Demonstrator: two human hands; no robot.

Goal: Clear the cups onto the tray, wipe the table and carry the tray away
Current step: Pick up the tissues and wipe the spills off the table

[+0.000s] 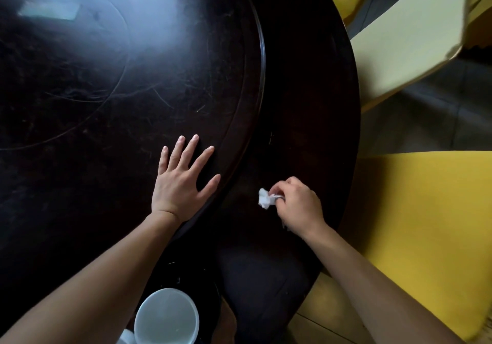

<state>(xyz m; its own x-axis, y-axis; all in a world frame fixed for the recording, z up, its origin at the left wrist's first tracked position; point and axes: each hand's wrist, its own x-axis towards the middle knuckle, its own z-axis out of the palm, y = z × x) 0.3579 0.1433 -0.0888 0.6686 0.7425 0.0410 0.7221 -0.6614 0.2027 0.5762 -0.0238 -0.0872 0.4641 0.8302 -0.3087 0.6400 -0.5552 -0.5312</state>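
Two hands are working: the left hand (181, 181) is lying flat, fingers spread, on the table (300, 120); the right hand (298, 205) is pinching a tissue (265, 198) near the rim. Firmer, overlapping strokes would likely wipe better.

A single wide-angle view, taken from the person's head, looks steeply down and forward over the dark round wooden bench (306, 104). It sits close: both forearms enter from the bottom edge, and the left hand (181, 181) and right hand (298, 205) fill the lower middle. The lens bends the bench rim into a strong curve, with yellow chair seats (426, 210) at the right edge.
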